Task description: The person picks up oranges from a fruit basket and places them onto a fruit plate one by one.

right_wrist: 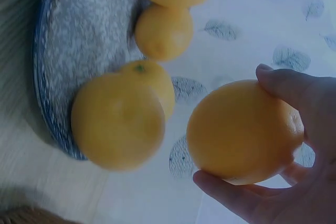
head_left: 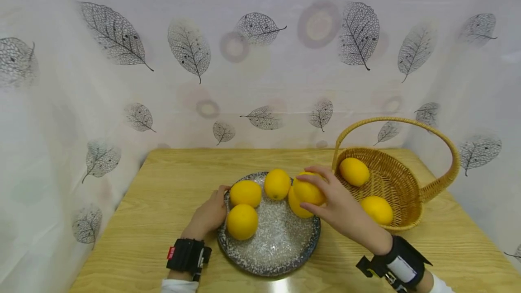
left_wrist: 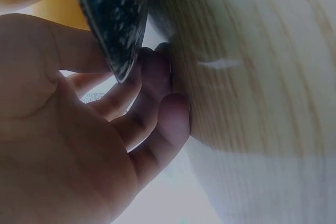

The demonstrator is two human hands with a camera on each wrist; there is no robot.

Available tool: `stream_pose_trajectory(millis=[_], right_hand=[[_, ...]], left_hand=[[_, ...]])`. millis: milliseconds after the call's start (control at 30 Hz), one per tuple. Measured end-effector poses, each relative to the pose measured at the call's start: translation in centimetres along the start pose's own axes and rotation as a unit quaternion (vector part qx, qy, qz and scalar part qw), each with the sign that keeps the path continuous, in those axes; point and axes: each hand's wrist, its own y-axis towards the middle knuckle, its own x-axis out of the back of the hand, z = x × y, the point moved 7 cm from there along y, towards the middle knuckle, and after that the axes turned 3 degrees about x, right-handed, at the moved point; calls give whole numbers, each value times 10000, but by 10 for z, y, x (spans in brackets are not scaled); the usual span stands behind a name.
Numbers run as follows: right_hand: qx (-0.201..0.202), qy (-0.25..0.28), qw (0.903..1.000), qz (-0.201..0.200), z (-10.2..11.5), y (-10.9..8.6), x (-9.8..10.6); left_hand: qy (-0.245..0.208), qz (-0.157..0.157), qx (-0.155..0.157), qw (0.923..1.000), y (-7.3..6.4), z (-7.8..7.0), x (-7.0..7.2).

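Note:
My right hand (head_left: 339, 205) holds an orange (right_wrist: 241, 132) between thumb and fingers above the right side of a round speckled grey plate (head_left: 277, 243). Right under it in the head view sits another orange (head_left: 299, 207), partly covered. Three more lie on the plate: one orange (head_left: 277, 184) at the back and two at the left, an upper orange (head_left: 246, 193) and a lower orange (head_left: 242, 222). At the plate's left edge, my left hand (head_left: 208, 214) grips the dark rim (left_wrist: 113, 30), fingertips down at the tabletop.
A wicker basket (head_left: 400, 184) with a tall arched handle stands right of the plate, holding an orange (head_left: 354, 172) at its back and another orange (head_left: 376, 210) nearer the front. Leaf-printed cloth (head_left: 260, 71) hangs behind the wooden table (head_left: 171, 184).

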Motion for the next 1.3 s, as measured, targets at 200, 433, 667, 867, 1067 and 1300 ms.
stream_pose_trajectory(millis=[200,433,667,867,1067,1300], right_hand=[[562,-434,9974,-124,18,1,-29],[1121,-878,9896,-189,31,-1,-66],[1223,-847,9888,130,34,-4,-93],[1250,-801,9888,128,34,-5,-107],[1126,-767,9895,484,33,-5,-113],[972,-685,9896,804,33,-2,-111]], left_hand=[[-42,61,17,10000,0,0,-2],[-46,74,26,10000,-1,-2,-2],[-86,20,-63,9999,-4,-4,-1],[-20,-28,-113,9999,-3,-4,-1],[-7,-32,-51,10000,-2,-4,0],[-25,-18,6,10000,-2,-2,0]])
